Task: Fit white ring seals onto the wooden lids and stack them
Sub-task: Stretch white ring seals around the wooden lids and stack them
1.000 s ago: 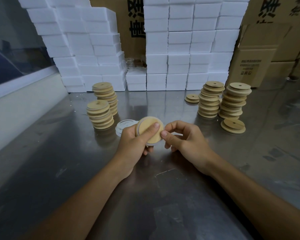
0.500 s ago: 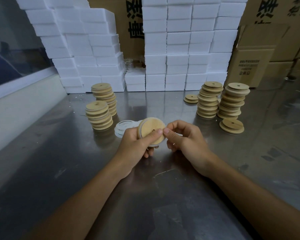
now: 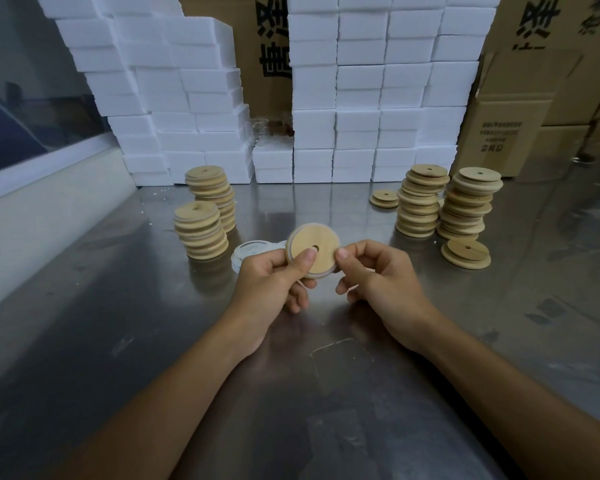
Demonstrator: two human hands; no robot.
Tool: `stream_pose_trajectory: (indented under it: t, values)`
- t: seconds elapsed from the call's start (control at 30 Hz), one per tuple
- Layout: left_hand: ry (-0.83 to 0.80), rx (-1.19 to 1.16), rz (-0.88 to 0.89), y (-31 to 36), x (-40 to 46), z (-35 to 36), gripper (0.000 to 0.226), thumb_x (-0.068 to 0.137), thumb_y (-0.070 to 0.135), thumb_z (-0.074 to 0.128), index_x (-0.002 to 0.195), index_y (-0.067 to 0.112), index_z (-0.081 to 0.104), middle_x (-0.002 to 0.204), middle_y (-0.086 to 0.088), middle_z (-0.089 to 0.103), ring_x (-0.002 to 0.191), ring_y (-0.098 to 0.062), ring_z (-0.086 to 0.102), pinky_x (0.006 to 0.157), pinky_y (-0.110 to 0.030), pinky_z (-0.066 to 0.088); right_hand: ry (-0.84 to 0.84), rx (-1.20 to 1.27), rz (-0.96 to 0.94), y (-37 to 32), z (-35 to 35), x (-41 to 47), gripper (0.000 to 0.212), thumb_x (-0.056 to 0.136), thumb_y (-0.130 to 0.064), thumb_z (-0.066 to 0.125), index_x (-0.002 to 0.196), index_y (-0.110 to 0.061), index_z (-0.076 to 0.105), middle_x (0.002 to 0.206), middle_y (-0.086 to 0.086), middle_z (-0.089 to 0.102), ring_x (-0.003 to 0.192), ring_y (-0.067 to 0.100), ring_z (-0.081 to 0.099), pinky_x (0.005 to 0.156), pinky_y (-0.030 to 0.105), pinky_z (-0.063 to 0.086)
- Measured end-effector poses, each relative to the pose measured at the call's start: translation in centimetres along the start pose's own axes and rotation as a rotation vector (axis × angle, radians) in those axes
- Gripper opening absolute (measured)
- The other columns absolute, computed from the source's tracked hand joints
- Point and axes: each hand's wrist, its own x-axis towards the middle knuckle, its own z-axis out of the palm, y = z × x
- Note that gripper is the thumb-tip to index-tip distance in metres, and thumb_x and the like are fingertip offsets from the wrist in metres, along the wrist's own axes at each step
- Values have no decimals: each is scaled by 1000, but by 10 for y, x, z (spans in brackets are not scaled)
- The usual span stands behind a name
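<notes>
Above the steel tabletop [image 3: 84,341], the left hand [image 3: 271,282] is gripping a wooden lid [image 3: 313,250] upright, thumb pressing its face, a white ring seal [image 3: 328,270] showing along its rim. The right hand [image 3: 381,275] is pinching the lid's right edge. Loose seals [image 3: 248,252] are lying partly hidden behind the left hand.
</notes>
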Motion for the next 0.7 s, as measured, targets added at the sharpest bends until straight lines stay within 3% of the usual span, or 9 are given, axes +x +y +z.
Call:
stream_pose_trajectory:
  t: [0.23,0.4,0.5,0.6,0.7]
  values:
    - [16,6,-8,-2,2,-3,30,75,40,72,82,11,73,67,-7,68,47,-17,57,43,-21,44,-12,-80,-10,-2,1,-2,20,86,-18,73,88,1,67,66,-5,66,59,11,62,52,20,46]
    - [28,-8,-36,0,2,1,28,79,38,73,88,12,73,72,-6,72,49,-18,59,43,-21,45,5,-44,21,-3,2,-3,14,90,-18,70,88,-5,65,75,-1,66,62,12,63,55,24,46]
    - [113,-39,-11,-1,3,1,16,86,25,72,92,11,68,73,-4,73,47,-17,58,40,-22,44,55,-11,19,-2,1,-2,11,91,-18,69,86,-9,63,77,-4,67,63,14,65,54,26,45]
    - [189,50,31,-6,5,0,9,90,18,69,95,11,68,76,-4,75,46,-18,59,41,-24,46,89,-124,-81,-1,1,-3,11,90,-17,70,86,-10,62,72,-3,69,61,13,67,51,24,44]
    - [213,188,48,-11,6,-1,11,96,15,62,98,10,71,76,2,75,47,-17,60,47,-27,48,77,-327,-268,-1,4,-6,10,89,-14,71,85,-13,62,83,-1,68,60,14,67,50,21,45]
